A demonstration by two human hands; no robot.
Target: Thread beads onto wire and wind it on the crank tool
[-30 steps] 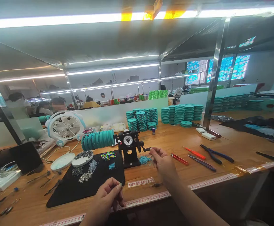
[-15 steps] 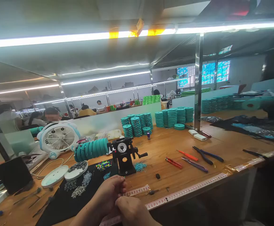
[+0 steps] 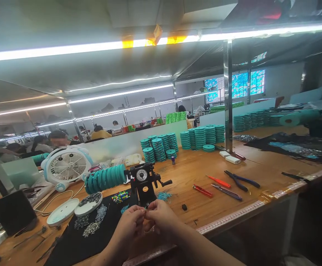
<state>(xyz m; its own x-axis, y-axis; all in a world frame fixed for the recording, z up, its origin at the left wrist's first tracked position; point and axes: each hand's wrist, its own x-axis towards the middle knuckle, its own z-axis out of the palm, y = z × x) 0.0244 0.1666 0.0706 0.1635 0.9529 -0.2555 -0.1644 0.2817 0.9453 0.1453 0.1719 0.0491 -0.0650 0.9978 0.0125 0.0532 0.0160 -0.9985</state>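
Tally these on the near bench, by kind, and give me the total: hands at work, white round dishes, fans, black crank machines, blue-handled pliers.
Hands: 2 (left hand, right hand)
White round dishes: 2
Fan: 1
Black crank machine: 1
Blue-handled pliers: 1
Total: 7

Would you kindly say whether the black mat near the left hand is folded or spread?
Spread: the mat lies flat beneath the colourful beads.
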